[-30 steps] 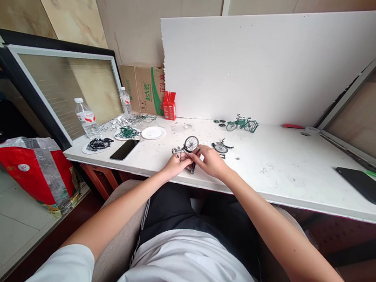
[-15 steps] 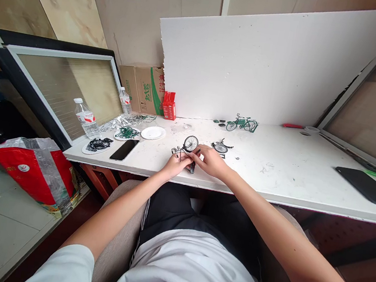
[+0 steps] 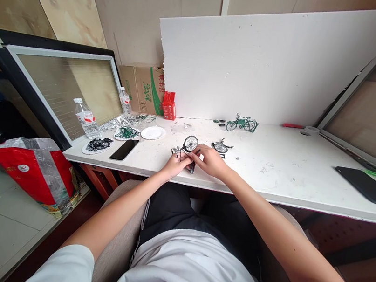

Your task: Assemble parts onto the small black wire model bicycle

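Observation:
A small black model bicycle [image 3: 191, 144] is held near the table's front edge, its spoked wheel showing above my fingers. My left hand [image 3: 174, 166] is closed on its frame from the left. From the right, my right hand [image 3: 210, 160] pinches at the same model, and a small dark piece shows at its fingertips. The fingertips of both hands meet and hide the middle of the model. Just beyond my right hand lie a loose black wheel and dark parts [image 3: 221, 147]. Farther back stands a green model bicycle [image 3: 242, 123].
On the left are plates of black parts [image 3: 98, 144] and green parts [image 3: 127, 132], a bare white plate [image 3: 153, 133], a phone [image 3: 124, 150] and a water bottle [image 3: 86, 117]. A red box [image 3: 169, 106] stands behind. A black phone [image 3: 368, 187] lies at the right.

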The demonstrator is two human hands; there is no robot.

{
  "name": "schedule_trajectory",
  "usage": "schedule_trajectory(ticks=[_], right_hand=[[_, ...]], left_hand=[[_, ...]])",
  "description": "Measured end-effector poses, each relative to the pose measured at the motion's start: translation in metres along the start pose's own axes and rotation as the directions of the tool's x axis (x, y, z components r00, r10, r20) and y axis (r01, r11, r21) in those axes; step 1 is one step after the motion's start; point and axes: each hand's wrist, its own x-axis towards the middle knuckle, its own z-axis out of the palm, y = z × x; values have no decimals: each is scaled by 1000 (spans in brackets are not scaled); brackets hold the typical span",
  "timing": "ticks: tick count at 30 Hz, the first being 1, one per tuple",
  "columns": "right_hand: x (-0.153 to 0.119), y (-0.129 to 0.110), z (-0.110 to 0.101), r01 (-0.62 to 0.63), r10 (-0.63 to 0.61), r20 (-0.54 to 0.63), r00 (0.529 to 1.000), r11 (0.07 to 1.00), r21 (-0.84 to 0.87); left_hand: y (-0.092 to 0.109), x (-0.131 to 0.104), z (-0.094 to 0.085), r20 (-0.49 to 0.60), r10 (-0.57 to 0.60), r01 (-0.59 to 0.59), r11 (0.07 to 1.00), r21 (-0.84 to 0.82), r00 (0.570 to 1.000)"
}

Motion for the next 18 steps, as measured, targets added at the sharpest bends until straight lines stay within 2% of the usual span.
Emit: schedule_trajectory(ticks=[18], right_hand=[[-1, 0, 0, -6, 6, 15, 1000, 1000, -3]], left_hand=[[-4, 1, 0, 1, 18, -18, 1000, -10, 1000]])
